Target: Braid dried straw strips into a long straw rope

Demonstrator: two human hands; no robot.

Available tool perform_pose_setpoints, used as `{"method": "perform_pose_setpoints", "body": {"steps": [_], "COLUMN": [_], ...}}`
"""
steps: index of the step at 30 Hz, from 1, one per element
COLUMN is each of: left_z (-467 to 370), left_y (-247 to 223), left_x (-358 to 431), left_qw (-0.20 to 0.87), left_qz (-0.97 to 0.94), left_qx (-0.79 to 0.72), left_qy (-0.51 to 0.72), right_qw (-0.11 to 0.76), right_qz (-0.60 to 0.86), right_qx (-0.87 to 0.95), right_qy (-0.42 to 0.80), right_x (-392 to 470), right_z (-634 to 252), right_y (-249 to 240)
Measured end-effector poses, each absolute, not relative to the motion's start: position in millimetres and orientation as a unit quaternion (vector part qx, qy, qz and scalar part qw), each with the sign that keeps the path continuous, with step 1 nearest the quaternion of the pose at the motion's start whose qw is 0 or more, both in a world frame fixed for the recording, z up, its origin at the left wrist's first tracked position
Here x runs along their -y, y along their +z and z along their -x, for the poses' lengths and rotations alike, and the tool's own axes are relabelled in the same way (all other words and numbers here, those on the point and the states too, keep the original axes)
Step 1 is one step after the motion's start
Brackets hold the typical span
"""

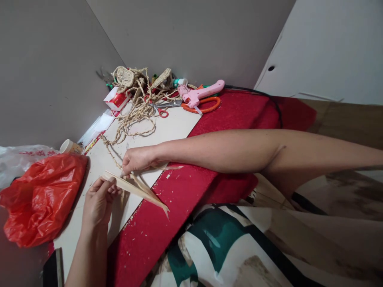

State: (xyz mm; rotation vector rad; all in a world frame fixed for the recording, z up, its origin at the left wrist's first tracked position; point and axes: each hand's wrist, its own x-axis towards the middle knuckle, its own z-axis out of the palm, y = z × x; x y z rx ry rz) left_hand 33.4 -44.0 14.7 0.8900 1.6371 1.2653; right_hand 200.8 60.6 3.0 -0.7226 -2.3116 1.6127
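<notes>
My left hand (100, 195) pinches a flat, pale strip of dried husk (134, 189) between thumb and fingers. The strip's tapered tail points right, over the red cloth. Just above it, my right hand (137, 160) is closed on the end of a thin twisted husk cord (112, 153), with loose strands trailing from the fingers. The hands are close together but apart. From the right hand, the cord runs up to a tangled heap of braided husk cord (136, 113) on the white board (89, 187). The right fingertips are partly hidden.
Behind lie a pink glue gun (200, 93), orange-handled scissors (212, 105), small red-handled scissors (163, 113) and a red-and-white box (116, 99). An orange-red plastic bag (44, 199), a paper cup (70, 146) and a dark phone-like object (51, 269) are leftward. Scraps dot the red cloth (176, 191).
</notes>
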Motion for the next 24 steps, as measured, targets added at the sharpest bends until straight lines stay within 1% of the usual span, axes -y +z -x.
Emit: {"method": "perform_pose_setpoints", "body": {"steps": [6,12,20,24], "left_z": [-32,-41,-45,-46], "left_y": [18,19,8,6], "left_x": [44,50,54,53], "left_qw": [0.427,0.469,0.418,0.448], "left_qz": [-0.348,-0.351,-0.401,-0.38], "left_qx": [-0.658,-0.669,-0.676,-0.665], "left_qy": [0.514,0.458,0.455,0.46], "right_qw": [0.122,0.139,0.13,0.133], "right_qz": [0.249,0.239,0.243,0.246], "right_qx": [0.786,0.775,0.791,0.791], "right_qy": [0.553,0.568,0.546,0.544], "right_x": [-57,-58,-55,-53], "right_z": [-204,-203,-205,-205], "right_y": [8,5,8,9]}}
